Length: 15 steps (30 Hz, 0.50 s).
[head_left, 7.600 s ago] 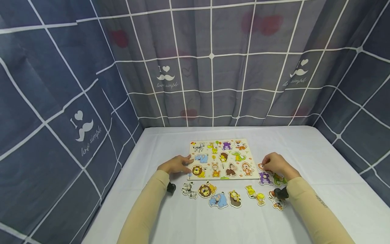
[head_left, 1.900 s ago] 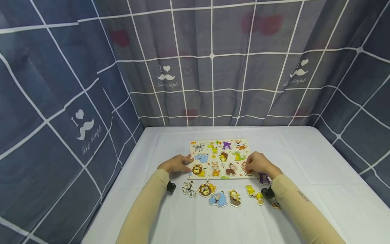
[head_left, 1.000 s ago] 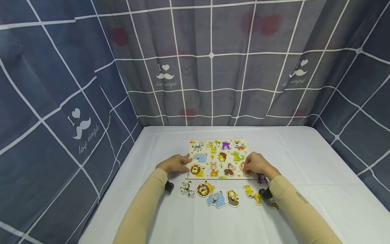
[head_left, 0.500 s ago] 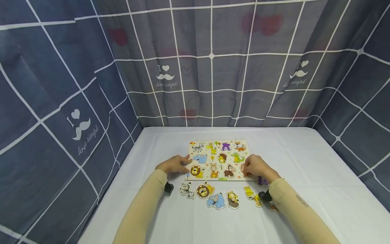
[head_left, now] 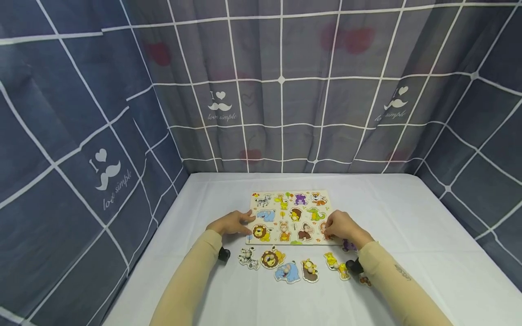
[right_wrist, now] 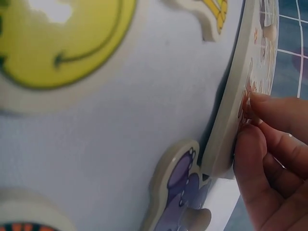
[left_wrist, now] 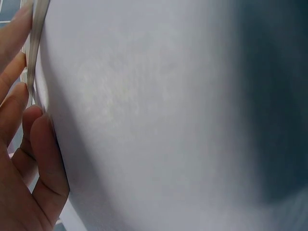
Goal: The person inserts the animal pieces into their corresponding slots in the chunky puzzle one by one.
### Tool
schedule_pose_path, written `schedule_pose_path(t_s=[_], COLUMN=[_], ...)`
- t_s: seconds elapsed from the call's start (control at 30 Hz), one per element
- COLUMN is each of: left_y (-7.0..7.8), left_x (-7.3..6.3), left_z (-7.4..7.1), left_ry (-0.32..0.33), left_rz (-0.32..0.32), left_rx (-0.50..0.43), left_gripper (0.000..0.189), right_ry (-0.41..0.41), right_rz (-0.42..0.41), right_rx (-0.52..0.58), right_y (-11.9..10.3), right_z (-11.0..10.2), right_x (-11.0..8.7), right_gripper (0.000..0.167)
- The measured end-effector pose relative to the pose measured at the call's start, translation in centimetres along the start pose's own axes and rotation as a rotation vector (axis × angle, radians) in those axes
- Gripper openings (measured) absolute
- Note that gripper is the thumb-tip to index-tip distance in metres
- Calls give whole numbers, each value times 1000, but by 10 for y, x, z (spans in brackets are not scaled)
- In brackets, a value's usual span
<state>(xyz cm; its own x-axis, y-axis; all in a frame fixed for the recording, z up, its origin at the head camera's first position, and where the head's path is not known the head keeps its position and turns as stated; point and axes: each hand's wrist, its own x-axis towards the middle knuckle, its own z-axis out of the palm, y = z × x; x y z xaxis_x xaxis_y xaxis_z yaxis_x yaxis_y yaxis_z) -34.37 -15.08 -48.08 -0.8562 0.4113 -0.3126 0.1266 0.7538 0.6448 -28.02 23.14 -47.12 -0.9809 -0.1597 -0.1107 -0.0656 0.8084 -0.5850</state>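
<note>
A wooden animal puzzle board (head_left: pixel 269 244) lies on the white table. My left hand (head_left: pixel 231 222) rests at its left edge, fingers spread and touching the rim; the left wrist view has those fingers (left_wrist: pixel 43 144) beside the board edge (left_wrist: pixel 36 48). At the lower right corner my right hand (head_left: pixel 344 225) pinches the monkey piece (head_left: pixel 323 230), which sits on the monkey picture. In the right wrist view thumb and fingers close on this orange-brown piece (right_wrist: pixel 244 113), mostly hidden by them. Just outside that corner lies a purple piece (right_wrist: pixel 178 185) with a knob.
In front of the board lie loose knobbed pieces: zebra (head_left: pixel 248 258), lion (head_left: pixel 272 258), elephant (head_left: pixel 287 272), hedgehog (head_left: pixel 310 270) and giraffe (head_left: pixel 336 266). An orange piece (head_left: pixel 364 281) is partly under the right sleeve. A checked curtain (head_left: pixel 261 104) surrounds the table.
Since the oldest frame, my right hand has carried the monkey piece left from the loose pieces onto the board. Over the last second both hands stay nearly in place; the head view shifts slightly.
</note>
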Motion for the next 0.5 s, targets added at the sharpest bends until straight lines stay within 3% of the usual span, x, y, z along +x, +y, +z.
schedule_pose_path(t_s=[0.27,0.5], left_y=[-4,1], left_x=[1,0], left_z=[4,1], left_ry=[-3,-1], left_rz=[-6,-1], left_rx=[7,10], left_gripper=[66,65], right_ry=[2,11], right_rz=[14,0], right_rx=[-16,-29], right_y=[4,6], right_z=[0,-13], right_x=[-6,-16], right_gripper=[13,9])
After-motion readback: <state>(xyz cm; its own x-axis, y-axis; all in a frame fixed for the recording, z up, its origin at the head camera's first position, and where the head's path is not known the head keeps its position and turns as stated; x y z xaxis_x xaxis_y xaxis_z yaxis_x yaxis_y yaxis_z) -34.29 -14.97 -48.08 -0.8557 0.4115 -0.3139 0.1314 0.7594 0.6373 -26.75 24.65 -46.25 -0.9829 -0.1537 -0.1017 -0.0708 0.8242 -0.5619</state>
